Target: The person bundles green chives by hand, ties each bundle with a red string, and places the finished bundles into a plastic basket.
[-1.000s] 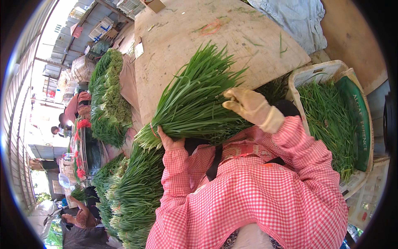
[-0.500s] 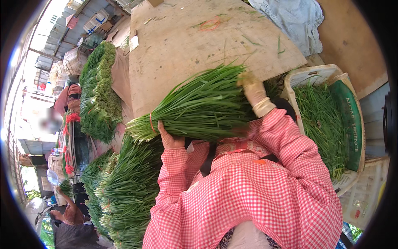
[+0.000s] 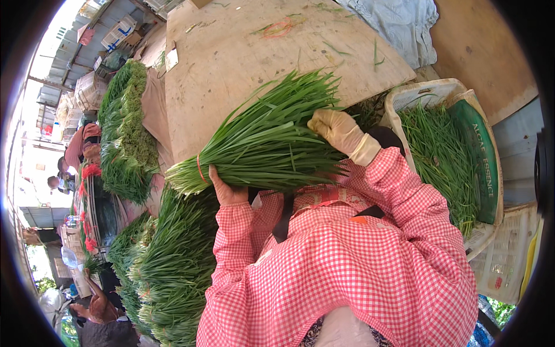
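A large bunch of garlic chives (image 3: pixel 263 141) lies over the near edge of the wooden table, its pale stem ends to the left and its long green leaves fanned to the right. A red band (image 3: pixel 200 169) circles it near the stems. Beside that band my bare left hand (image 3: pixel 228 189) grips the bunch from the near side, thumb up along the stems and the other fingers hidden beneath. At the leafy end is my right hand (image 3: pixel 340 132) in a pale glove, its fingers curled closed against the leaves. What they pinch, if anything, is hidden.
Loose green leaves fill a white crate (image 3: pixel 399 104) with a green sack, right. Banded chive bunches (image 3: pixel 173 272) are heaped at the left, more greens (image 3: pixel 124 133) beyond. Red bands (image 3: pixel 280 28) and leaf scraps lie on the table (image 3: pixel 231 75). Other people stand far left.
My right hand has come nearer to me along the leaves, and its blurred fingers now show curled. My left hand keeps its grip beside the band. The whole view has shifted slightly.
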### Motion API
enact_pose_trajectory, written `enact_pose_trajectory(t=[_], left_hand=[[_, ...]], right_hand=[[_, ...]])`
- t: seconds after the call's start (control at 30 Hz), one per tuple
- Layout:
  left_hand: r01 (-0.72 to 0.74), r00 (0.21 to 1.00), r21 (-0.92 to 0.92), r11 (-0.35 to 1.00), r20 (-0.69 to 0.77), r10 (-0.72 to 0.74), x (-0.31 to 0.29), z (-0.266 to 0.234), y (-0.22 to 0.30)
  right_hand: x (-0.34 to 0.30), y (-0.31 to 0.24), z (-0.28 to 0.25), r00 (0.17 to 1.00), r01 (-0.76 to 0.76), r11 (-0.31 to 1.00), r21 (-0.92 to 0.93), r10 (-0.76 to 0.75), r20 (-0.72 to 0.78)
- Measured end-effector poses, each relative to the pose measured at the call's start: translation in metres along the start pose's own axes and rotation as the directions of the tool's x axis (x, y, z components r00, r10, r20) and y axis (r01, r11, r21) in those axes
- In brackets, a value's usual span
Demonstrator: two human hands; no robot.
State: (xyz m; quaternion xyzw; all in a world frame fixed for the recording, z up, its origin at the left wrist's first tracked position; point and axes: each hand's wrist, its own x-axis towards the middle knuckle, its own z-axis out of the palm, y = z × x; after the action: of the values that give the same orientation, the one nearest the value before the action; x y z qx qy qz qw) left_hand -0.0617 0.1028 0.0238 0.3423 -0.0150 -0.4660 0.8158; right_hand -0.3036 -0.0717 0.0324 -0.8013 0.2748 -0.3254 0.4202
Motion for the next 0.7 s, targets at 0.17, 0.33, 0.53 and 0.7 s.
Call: enact_pose_trajectory(t=[0.17,0.33,0.53,0.7], left_hand=[[-0.014,0.999,-0.056,0.998,-0.030,0.012,0.005,-0.003,0.002],[-0.027,0.997,-0.056,0.998,-0.074,0.023,0.008,-0.004,0.001],[-0.077,0.997,-0.009,0.997,0.008,0.077,-0.006,0.011,-0.006],[-0.090,0.994,0.005,0.996,0.061,0.089,-0.006,-0.011,-0.015]], right_hand=[[0.008,0.027,-0.027,0.904,-0.091,0.827,0.555,0.302,-0.302],[-0.001,0.017,-0.025,0.982,0.145,0.913,0.381,-0.086,-0.168],[0.009,0.000,0.034,0.982,-0.062,0.979,-0.194,0.095,0.165],[-0.025,0.077,-0.006,0.997,0.069,0.828,-0.556,-0.037,0.068]])
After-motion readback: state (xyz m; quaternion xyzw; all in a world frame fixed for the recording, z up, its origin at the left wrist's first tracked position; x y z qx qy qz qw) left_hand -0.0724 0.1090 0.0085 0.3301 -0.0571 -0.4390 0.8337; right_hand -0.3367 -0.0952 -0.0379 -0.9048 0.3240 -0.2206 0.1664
